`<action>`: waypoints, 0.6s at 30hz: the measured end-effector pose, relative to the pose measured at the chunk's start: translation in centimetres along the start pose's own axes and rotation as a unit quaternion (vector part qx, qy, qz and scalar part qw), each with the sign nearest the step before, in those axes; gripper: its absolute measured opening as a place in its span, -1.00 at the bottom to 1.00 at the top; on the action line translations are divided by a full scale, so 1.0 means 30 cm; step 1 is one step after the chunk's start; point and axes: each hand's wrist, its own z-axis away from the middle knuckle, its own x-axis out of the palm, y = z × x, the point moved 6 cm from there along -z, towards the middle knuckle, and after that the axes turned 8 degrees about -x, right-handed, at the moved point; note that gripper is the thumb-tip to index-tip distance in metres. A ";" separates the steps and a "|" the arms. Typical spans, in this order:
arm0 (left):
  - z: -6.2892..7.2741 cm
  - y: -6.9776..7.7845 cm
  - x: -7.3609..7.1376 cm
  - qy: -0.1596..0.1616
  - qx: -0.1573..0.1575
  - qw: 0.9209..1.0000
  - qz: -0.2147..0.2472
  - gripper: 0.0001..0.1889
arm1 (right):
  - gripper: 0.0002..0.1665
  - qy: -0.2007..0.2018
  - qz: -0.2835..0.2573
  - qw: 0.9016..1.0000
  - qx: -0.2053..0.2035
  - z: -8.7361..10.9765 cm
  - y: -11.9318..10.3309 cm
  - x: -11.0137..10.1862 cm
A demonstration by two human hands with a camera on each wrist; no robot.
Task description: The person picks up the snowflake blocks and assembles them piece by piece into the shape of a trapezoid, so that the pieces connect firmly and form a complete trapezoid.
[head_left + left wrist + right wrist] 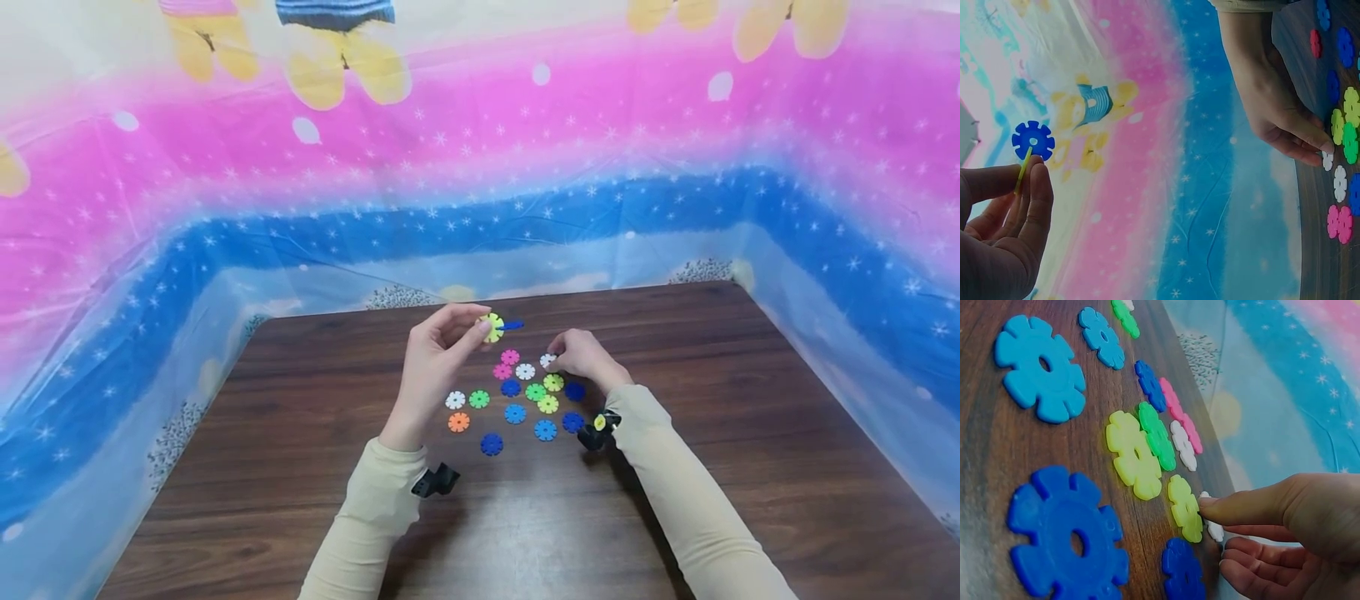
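My left hand (438, 350) is raised over the far part of the table and pinches a yellow notched disc (492, 328) between thumb and fingers. A dark blue notched disc (1023, 139) is slotted into the yellow one at an angle, sticking out beyond the fingertips. At the far right of the scattered discs, my right hand (587, 358) has its thumb and fingers at the edges of a white notched disc (1214, 529) on the table. The thumb covers part of that disc. Close by lie a yellow disc (1185, 509) and a dark blue disc (1183, 570).
Several loose discs lie flat mid-table, among them an orange disc (459, 422), a light blue disc (545, 430), a green disc (479, 399) and a pink disc (510, 357). The brown wooden table (300, 467) ends at a printed cloth backdrop (480, 200).
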 end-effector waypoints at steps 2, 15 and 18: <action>-0.001 0.000 0.000 -0.001 0.003 1.000 -0.003 -0.75 | -0.60 0.000 0.001 1.000 0.001 -0.002 -0.001 0.000; -0.003 0.004 -0.001 0.001 0.004 1.000 0.001 -0.78 | -0.66 0.014 0.000 1.000 -0.018 0.003 -0.019 -0.006; -0.002 0.003 -0.004 0.002 0.002 1.000 0.002 -0.78 | -0.69 0.022 -0.008 0.999 -0.026 0.009 -0.028 -0.004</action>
